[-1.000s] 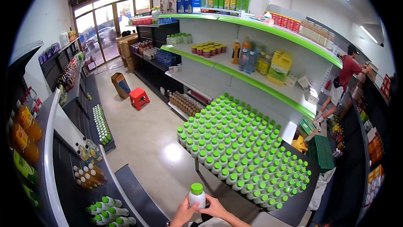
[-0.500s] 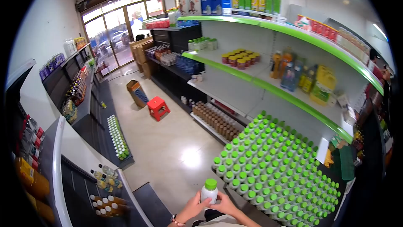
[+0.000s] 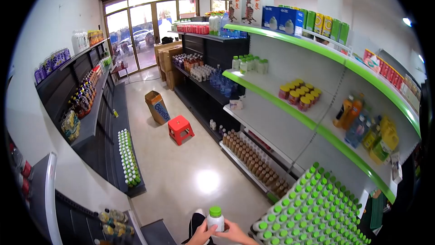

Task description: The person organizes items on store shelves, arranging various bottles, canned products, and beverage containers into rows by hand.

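Between my two hands, low in the middle of the head view, is a white bottle [image 3: 215, 221] with a green screw cap, held upright. The fingers of my left hand [image 3: 202, 235] close around its left side. From the other side my right hand [image 3: 236, 234] grips it too, its fingertips near those of the left. A wide block of similar green-capped bottles [image 3: 312, 206] stands to the right of my hands, packed in rows. My lower fingers and the bottle's base are partly hidden.
A red stool [image 3: 181, 129] and an open cardboard box [image 3: 157, 108] stand on the aisle floor [image 3: 181, 186]. Green-edged shelves [image 3: 290, 109] rise on the right. Dark shelving [image 3: 102, 118] lines the left, with green-and-white bottles [image 3: 128, 159] at its foot. Glass doors [image 3: 142, 36] are at the back.
My view has shifted: the shelves and the block of bottles now sit further right and lower. The bottle stays in both hands and appears lower and slightly left.
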Demonstrator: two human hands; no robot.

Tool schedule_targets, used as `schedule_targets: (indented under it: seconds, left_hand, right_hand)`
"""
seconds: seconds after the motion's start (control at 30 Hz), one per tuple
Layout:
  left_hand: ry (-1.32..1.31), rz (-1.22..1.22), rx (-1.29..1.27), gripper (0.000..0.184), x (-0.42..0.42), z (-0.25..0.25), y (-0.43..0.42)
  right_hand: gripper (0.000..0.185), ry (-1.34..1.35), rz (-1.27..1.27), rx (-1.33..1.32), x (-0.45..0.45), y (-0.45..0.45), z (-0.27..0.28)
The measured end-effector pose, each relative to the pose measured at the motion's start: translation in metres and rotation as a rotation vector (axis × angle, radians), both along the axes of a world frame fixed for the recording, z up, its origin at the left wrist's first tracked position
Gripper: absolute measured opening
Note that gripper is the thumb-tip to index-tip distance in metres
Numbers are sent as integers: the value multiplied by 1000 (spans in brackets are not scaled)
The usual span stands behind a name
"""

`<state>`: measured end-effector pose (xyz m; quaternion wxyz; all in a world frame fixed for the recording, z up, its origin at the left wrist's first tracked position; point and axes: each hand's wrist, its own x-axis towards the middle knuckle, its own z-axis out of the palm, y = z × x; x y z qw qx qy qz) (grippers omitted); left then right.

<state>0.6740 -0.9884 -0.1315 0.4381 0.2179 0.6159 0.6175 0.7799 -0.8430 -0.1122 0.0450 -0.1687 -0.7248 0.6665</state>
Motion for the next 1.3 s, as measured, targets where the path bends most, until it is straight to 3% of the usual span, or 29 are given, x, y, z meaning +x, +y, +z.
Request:
schedule_targets:
  seconds: [0.13, 0.23, 0.3, 0.4, 0.5, 0.6, 0.73, 0.8, 0.83, 0.9, 0.93, 1.0, 1.07, 1.2, 1.3]
  left_hand:
    - [-52, -55, 90, 51, -110, 5, 41]
    - [103, -151, 15, 45, -208, 38, 76]
    - [155, -216, 12, 40, -265, 60, 97]
    - [214, -216, 71, 52, -331, 55, 136]
    - [330, -411, -250, 37, -365, 109, 169]
    - [91, -412, 11, 42, -394, 22, 202]
    - [-117, -377, -27, 55, -414, 31, 260]
    - [59, -471, 15, 58, -444, 39, 299]
    - [216, -479, 23, 55, -457, 42, 321]
    - [427, -482, 11, 56, -484, 31, 366]
    - [467, -419, 104, 55, -495, 46, 393]
    - [828, -370, 68, 55, -522, 72, 439]
    - [704, -363, 138, 56, -544, 108, 491]
    - [743, -365, 402, 52, -589, 127, 590]
    - [524, -395, 485, 55, -604, 153, 647]
  right_hand:
    - [65, 112, -62, -239, -107, 29, -12]
    - [64, 226, -178, -211, -194, 51, 26]
    - [61, 52, -101, -62, -244, 77, 35]
    - [60, -29, -147, -21, -300, 113, 27]
    - [61, 19, -266, -104, -332, 126, 14]
    - [61, 119, -371, -200, -350, 152, 11]
    - [61, 113, -501, -268, -374, 196, -9]
    - [56, 129, -599, -245, -395, 223, -19]
    - [64, 168, -521, -209, -401, 250, -12]
    - [64, 105, -603, -128, -428, 288, -2]
    - [64, 78, -646, -77, -442, 317, 4]
    - [61, 83, -704, 14, -477, 366, 18]
    - [59, 163, -798, 255, -504, 416, 45]
    - [72, 241, -921, 298, -547, 511, 81]
    - [75, 274, -1045, 625, -572, 569, 113]
